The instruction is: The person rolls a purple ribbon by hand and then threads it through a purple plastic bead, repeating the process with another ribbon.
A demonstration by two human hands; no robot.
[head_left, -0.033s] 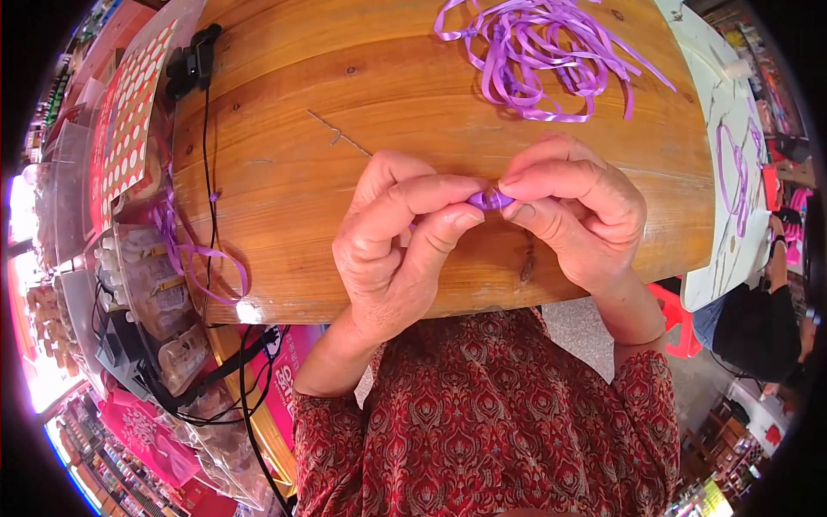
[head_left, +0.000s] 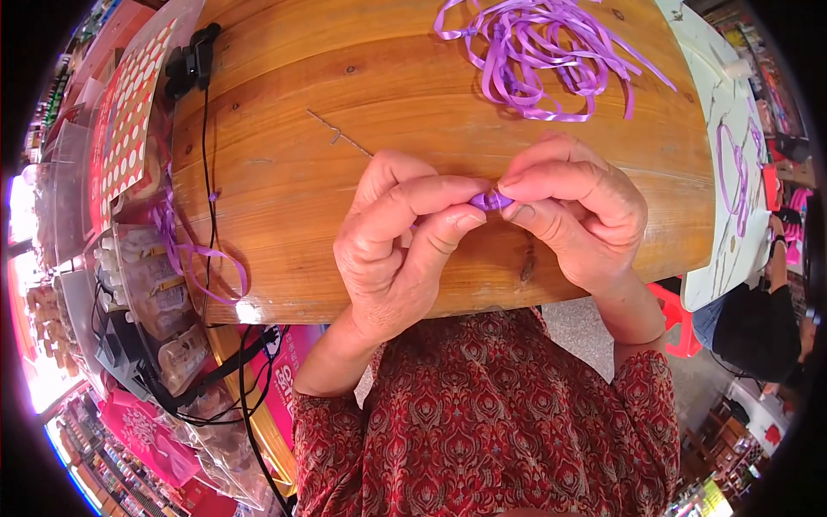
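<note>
Between my two hands, above the near part of the wooden table, is a short length of purple ribbon. My left hand pinches its left end between thumb and forefinger. At the other end, the thumb and fingertips of my right hand grip it. The ribbon looks folded or bunched where it shows; the rest is hidden by my fingers. Just beyond my left hand lies a thin twisted wire or cord. A loose heap of purple ribbons is at the far right of the table.
A black cable runs along the table's left side from a black device. More purple ribbon hangs near the left edge, beside clear containers. A white marbled surface adjoins on the right; a person in black is beyond it.
</note>
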